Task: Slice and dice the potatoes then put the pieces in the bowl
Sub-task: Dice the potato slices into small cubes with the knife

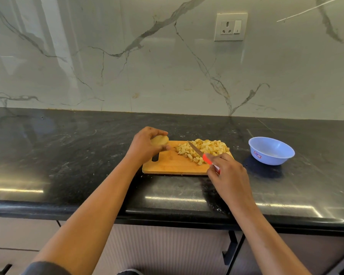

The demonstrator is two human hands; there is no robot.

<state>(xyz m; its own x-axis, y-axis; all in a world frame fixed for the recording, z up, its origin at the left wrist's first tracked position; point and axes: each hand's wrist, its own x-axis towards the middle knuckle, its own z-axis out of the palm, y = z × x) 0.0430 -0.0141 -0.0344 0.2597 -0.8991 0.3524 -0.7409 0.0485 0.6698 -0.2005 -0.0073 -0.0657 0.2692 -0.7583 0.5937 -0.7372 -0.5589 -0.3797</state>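
Wooden, the rectangular chopping board (pixel 173 165) was set on the black stone counter (pixel 68 155). A round tan potato (pixel 159 140) was gripped by the left hand (pixel 145 147) over its handle end, seemingly for cutting next. The red-handled steel knife (pixel 199 152) was clasped by the right hand (pixel 228 171), blade across the heaped diced potato pieces (pixel 211 147). The light-blue plastic bowl (pixel 266 155) was kept near for loading, no pieces seen inside

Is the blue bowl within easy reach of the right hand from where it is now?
Probably yes: nothing stands between the right hand and the bowl, which sits beside the cutting board on that side. But its fingers grip the knife, so it could not take hold freely.
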